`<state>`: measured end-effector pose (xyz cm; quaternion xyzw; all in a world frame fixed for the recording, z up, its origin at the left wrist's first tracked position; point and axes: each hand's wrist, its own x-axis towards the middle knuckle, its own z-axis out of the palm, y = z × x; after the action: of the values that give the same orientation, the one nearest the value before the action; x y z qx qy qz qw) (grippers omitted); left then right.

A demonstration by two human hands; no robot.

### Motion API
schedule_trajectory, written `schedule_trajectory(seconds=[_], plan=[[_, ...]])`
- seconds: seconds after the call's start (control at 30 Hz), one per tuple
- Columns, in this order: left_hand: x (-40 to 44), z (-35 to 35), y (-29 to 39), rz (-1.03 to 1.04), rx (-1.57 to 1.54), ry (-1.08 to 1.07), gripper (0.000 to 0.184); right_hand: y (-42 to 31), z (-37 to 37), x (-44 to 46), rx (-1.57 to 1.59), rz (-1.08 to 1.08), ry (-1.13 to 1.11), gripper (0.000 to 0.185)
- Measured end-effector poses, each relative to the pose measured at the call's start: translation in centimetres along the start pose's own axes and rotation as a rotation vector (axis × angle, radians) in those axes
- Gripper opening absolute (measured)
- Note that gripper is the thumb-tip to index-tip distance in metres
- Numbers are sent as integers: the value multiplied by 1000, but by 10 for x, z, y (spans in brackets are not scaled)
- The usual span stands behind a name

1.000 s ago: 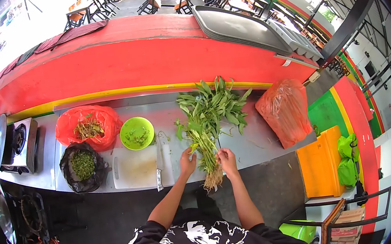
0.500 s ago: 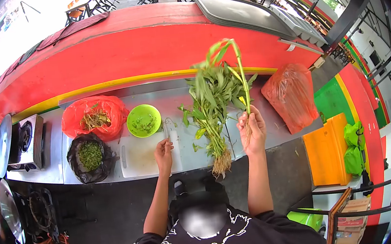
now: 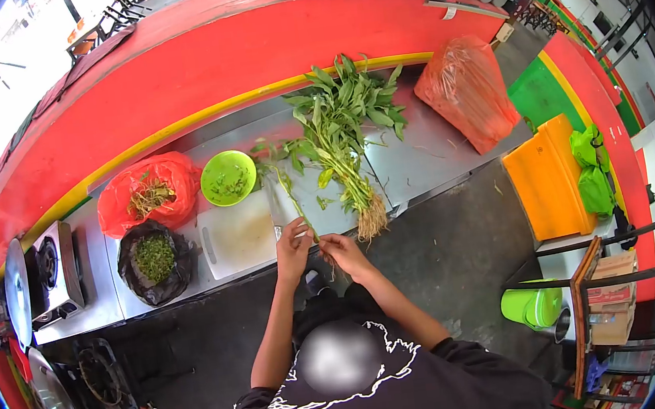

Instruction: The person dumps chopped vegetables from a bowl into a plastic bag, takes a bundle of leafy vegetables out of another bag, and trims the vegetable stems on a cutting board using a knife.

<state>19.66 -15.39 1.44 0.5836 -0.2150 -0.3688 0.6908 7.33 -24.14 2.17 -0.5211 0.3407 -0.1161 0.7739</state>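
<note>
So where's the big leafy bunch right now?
In the head view, the leafy bunch lies just right of centre on the metal counter, between the green bowl and the right-hand red bag, roots over the near edge.

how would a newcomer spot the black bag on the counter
Find the metal counter along the red wall, then the white cutting board on it. Just left of that board sits the black bag, open at the top. Black plastic and chopped greens inside distinguish it from the red bag just behind.
</note>
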Motion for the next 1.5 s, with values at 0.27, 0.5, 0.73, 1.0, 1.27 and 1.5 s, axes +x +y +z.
schedule_trajectory(seconds=[0.27, 0.5, 0.73, 1.0, 1.27, 1.5], plan=[[-76, -37, 41, 205, 132, 46, 44, -13, 45, -66, 3, -218, -123, 25], [-162, -68, 133, 684, 1106, 63, 37, 15, 81, -128, -21, -239, -232, 27], [-189, -108, 127, 256, 903, -440, 17, 40, 102, -154, -52, -174, -154, 27], [-185, -128, 115, 210, 842, -426, 26, 50, 109, -121, 53, -152, 16, 24], [-140, -172, 88, 163, 665, -237, 27, 39, 140, -49, 57, -150, 167, 21], [-64, -222, 55, 158, 787, -156, 23, 101, 124, 52, -669, -520, 651, 34]])
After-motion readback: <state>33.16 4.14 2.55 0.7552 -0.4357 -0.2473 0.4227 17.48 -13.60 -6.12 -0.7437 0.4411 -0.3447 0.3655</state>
